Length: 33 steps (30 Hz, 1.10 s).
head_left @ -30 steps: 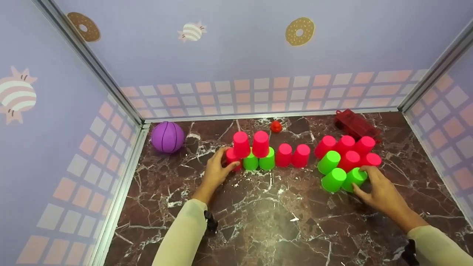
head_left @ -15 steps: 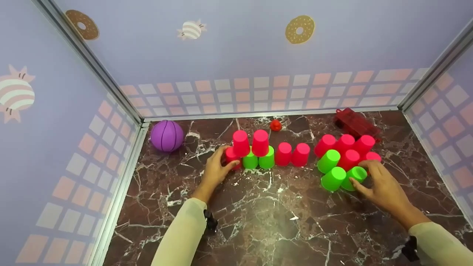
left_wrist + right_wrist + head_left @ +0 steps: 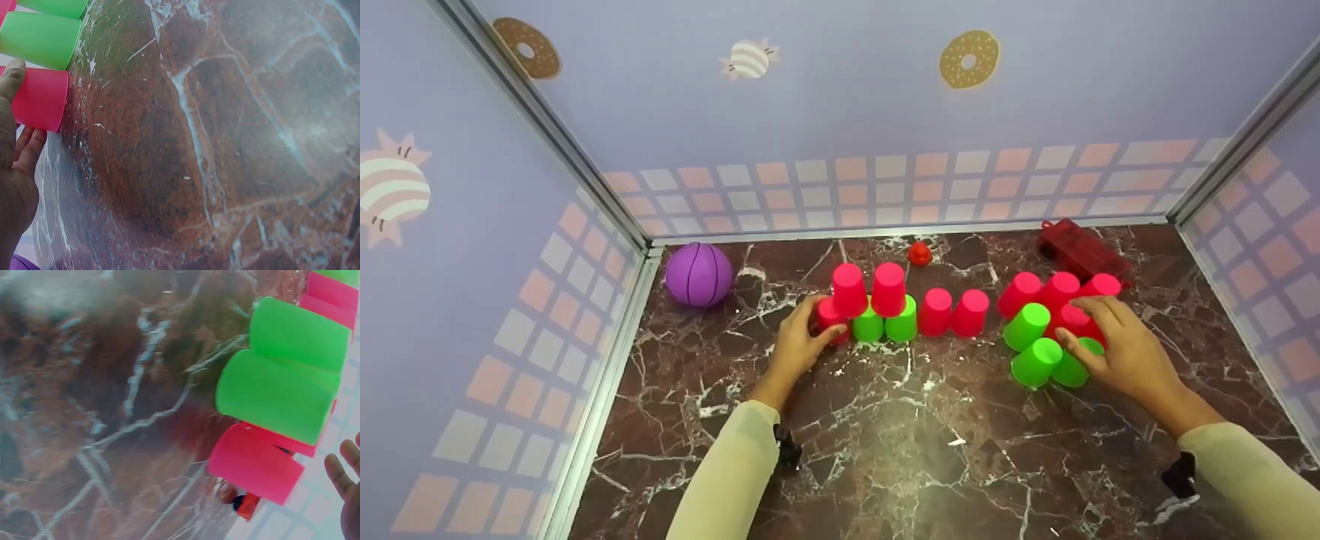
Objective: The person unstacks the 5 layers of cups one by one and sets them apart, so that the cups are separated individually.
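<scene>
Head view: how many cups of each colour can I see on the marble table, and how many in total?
Pink cups: 9
Green cups: 5
Total: 14 cups in view; the right hand covers part of the right-hand group and may hide another.

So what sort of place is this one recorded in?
Probably a staged tabletop booth, not a lived-in room: wall panels printed with doughnuts and sweets, a marble-look table, plastic cups and a purple ball.
</scene>
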Each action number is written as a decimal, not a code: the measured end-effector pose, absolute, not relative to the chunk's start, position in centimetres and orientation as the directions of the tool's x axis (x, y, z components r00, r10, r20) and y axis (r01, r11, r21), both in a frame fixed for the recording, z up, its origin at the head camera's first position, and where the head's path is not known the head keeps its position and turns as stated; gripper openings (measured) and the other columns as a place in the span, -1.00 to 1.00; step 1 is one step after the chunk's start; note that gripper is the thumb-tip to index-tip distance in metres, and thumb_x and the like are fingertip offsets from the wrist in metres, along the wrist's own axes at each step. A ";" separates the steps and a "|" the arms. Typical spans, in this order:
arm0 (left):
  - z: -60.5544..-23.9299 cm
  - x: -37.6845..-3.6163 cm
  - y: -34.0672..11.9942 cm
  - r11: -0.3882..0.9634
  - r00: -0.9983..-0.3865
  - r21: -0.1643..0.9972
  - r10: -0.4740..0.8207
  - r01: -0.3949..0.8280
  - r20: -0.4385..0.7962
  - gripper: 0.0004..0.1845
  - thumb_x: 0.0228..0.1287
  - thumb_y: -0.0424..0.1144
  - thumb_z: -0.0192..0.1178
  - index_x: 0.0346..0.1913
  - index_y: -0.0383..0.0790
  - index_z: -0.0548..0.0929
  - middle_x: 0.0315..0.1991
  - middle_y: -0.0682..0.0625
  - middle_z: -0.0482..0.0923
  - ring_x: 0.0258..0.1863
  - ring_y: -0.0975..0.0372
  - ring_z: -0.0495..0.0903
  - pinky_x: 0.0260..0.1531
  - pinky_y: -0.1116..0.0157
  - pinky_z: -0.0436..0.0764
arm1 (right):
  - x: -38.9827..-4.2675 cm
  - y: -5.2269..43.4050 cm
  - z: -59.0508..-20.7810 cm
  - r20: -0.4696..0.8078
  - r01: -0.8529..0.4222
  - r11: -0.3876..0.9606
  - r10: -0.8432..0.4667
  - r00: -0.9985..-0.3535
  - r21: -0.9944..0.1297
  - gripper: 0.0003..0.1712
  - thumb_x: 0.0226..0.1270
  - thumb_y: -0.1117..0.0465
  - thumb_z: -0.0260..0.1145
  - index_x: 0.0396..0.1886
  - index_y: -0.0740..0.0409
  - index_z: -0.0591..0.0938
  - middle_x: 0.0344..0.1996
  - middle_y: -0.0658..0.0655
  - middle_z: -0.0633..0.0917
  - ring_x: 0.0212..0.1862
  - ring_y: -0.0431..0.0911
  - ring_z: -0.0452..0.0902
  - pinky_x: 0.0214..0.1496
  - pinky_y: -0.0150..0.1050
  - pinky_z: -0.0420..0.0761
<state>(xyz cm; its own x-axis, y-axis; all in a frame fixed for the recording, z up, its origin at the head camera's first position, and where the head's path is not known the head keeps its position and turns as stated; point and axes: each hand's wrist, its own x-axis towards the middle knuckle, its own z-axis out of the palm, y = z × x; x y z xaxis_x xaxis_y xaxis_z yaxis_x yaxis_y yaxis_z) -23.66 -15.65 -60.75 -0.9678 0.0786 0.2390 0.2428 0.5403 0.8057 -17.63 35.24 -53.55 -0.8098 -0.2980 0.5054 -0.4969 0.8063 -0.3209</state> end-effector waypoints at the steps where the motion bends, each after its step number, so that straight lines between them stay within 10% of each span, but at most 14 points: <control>1: -60.8 -23.7 -15.7 0.539 -0.969 0.808 0.077 0.238 0.234 -0.34 0.29 -0.13 0.62 0.38 -0.20 0.61 0.28 -0.25 0.73 0.31 -0.12 0.75 0.35 -0.08 0.72 | -17.8 35.0 -53.3 0.500 -0.496 0.804 -0.298 -0.813 -0.327 -0.33 0.25 0.25 0.67 0.31 0.30 0.64 0.16 0.35 0.68 0.15 0.30 0.66 0.07 0.33 0.71; 9: -61.0 -23.8 -15.7 0.534 -0.969 0.811 0.077 0.238 0.233 -0.33 0.28 -0.07 0.61 0.38 -0.17 0.61 0.30 -0.25 0.73 0.32 -0.12 0.74 0.37 -0.09 0.71 | -20.1 31.9 -51.8 0.508 -0.545 0.789 -0.358 -0.783 -0.285 -0.32 0.31 0.19 0.67 0.38 0.24 0.66 0.21 0.35 0.70 -0.08 0.28 0.74 -0.26 0.23 0.78; 16: -61.0 -23.8 -15.7 0.510 -0.960 0.815 0.095 0.274 0.264 -0.33 0.27 -0.11 0.62 0.36 -0.24 0.61 0.25 -0.28 0.74 0.27 -0.10 0.77 0.31 -0.06 0.76 | -21.8 28.6 -50.8 0.466 -0.560 0.768 -0.390 -0.794 -0.310 -0.27 0.40 0.08 0.64 0.49 0.16 0.62 0.32 0.31 0.68 0.27 0.30 0.69 0.00 0.29 0.80; 33: -60.9 -23.7 -15.8 0.527 -0.964 0.810 0.085 0.258 0.252 -0.32 0.27 -0.10 0.62 0.38 -0.24 0.62 0.29 -0.28 0.73 0.31 -0.12 0.75 0.36 -0.04 0.73 | -24.4 19.7 -50.6 0.441 -0.640 0.694 -0.487 -0.754 -0.329 -0.30 0.51 -0.03 0.55 0.53 0.07 0.60 0.34 0.26 0.68 0.34 0.24 0.67 0.32 0.23 0.74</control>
